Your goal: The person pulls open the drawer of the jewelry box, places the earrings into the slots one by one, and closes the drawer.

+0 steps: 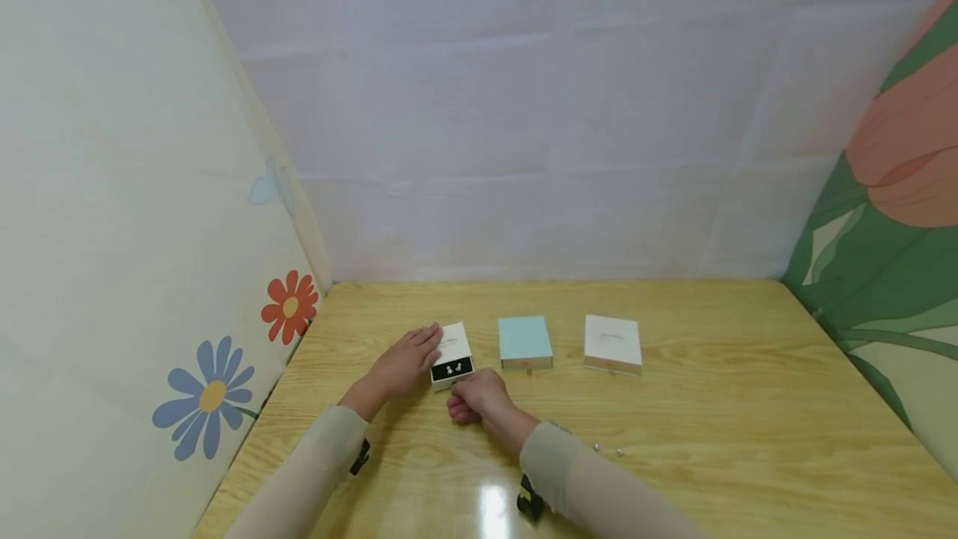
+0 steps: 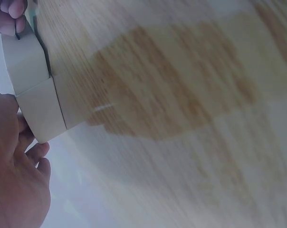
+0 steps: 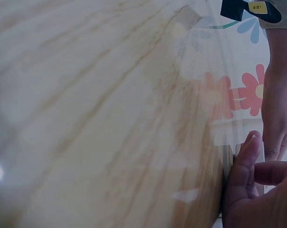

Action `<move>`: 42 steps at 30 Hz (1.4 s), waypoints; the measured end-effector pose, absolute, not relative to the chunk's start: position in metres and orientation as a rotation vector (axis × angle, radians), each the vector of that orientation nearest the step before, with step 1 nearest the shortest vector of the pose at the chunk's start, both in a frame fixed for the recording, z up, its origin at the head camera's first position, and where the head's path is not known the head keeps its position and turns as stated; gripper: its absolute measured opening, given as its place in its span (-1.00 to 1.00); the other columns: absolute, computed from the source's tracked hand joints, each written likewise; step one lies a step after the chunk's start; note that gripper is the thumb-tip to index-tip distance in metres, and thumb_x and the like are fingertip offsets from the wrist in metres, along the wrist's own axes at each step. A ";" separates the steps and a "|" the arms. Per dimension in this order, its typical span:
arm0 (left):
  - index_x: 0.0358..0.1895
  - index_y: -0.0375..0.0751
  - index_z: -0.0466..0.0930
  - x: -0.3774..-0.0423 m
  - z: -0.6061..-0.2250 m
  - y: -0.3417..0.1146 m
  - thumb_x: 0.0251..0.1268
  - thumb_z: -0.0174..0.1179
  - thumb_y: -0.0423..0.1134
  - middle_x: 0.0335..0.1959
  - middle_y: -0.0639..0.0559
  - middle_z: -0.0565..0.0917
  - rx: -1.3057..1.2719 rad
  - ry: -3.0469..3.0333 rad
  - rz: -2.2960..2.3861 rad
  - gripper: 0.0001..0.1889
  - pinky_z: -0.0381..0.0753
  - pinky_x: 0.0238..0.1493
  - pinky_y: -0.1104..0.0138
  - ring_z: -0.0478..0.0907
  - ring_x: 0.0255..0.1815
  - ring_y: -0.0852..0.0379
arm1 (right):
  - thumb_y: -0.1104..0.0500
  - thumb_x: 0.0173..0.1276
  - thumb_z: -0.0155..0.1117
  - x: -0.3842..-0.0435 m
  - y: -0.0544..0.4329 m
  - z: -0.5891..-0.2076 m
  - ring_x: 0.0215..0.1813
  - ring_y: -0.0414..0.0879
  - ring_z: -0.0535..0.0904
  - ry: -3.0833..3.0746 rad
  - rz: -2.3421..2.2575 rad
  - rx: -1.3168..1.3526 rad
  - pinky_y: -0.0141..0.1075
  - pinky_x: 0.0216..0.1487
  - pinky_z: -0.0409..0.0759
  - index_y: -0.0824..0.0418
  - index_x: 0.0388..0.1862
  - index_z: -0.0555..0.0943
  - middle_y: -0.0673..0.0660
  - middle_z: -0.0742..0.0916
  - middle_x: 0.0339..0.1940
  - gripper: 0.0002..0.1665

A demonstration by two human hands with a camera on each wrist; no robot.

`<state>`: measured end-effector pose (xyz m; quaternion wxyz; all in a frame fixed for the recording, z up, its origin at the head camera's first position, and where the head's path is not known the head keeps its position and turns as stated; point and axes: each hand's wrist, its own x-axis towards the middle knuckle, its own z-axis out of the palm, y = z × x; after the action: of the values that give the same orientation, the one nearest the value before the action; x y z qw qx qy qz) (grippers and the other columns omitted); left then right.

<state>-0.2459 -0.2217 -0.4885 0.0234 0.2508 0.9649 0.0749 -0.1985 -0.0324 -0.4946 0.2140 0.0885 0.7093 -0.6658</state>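
Observation:
A white drawer box (image 1: 452, 343) stands toward the left of the table, its drawer partly pulled out. On the drawer's black lining (image 1: 452, 368) lie two small silvery pieces, too small to identify. My left hand (image 1: 404, 362) holds the box's outer sleeve (image 2: 41, 110), its fingers bent around the back end in the left wrist view. At the drawer's front, my right hand (image 1: 482, 399) pinches a thin dark pull tab (image 2: 17, 34) between thumb and finger. Its other fingers are curled in. The right wrist view mostly hides the box behind this hand.
A light blue box (image 1: 525, 338) and another white box (image 1: 613, 339) stand to the right in a row. Two tiny shiny pieces, one a silvery bit (image 1: 619, 452), lie nearer the front. Beside the right cuff is a small greyish thing (image 1: 560, 427), partly hidden.

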 end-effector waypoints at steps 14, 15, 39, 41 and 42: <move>0.56 -0.36 0.18 -0.245 -0.487 -0.222 0.71 -0.19 -0.09 0.59 -0.21 0.21 0.789 2.981 0.257 -0.44 0.16 0.58 -0.01 0.16 0.59 -0.19 | 0.37 0.41 0.17 -0.199 -0.034 -0.491 -0.63 -0.20 0.67 1.983 -1.853 0.250 -0.39 -0.60 0.68 0.47 -0.19 0.68 0.20 0.78 -0.54 -0.82; 0.56 -0.37 0.17 -0.245 -0.487 -0.222 0.71 -0.19 -0.09 0.59 -0.21 0.21 0.790 2.980 0.258 -0.44 0.16 0.58 -0.01 0.16 0.59 -0.19 | 0.37 0.40 0.17 -0.199 -0.035 -0.491 -0.63 -0.20 0.67 1.982 -1.857 0.251 -0.39 -0.60 0.68 0.47 -0.20 0.68 0.20 0.78 -0.55 -0.82; 0.58 -0.31 0.15 -0.246 -0.490 -0.223 0.71 -0.21 -0.07 0.61 -0.17 0.18 0.759 2.976 0.249 -0.43 0.16 0.58 0.02 0.13 0.60 -0.16 | 0.40 0.37 0.17 -0.207 -0.039 -0.493 -0.62 -0.19 0.67 1.981 -1.880 0.298 -0.39 -0.54 0.71 0.46 -0.21 0.64 0.16 0.75 -0.56 -0.87; 0.58 -0.29 0.13 -0.246 -0.490 -0.223 0.71 -0.22 -0.05 0.62 -0.15 0.16 0.754 2.974 0.242 -0.43 0.15 0.59 0.03 0.12 0.61 -0.15 | 0.39 0.38 0.18 -0.208 -0.040 -0.493 -0.61 -0.19 0.68 1.985 -1.879 0.299 -0.38 -0.54 0.71 0.46 -0.19 0.63 0.17 0.76 -0.55 -0.86; 0.58 -0.30 0.14 -0.247 -0.491 -0.223 0.71 -0.22 -0.06 0.61 -0.16 0.16 0.759 2.976 0.246 -0.43 0.15 0.59 0.02 0.13 0.61 -0.15 | 0.39 0.38 0.18 -0.208 -0.040 -0.494 -0.61 -0.19 0.68 1.984 -1.880 0.302 -0.38 -0.53 0.72 0.46 -0.17 0.63 0.17 0.76 -0.54 -0.86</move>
<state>-0.2466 -0.2234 -0.4905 0.0302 0.2462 0.9655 0.0797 -0.2083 -0.0399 -0.4936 0.1947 0.1076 0.7078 -0.6705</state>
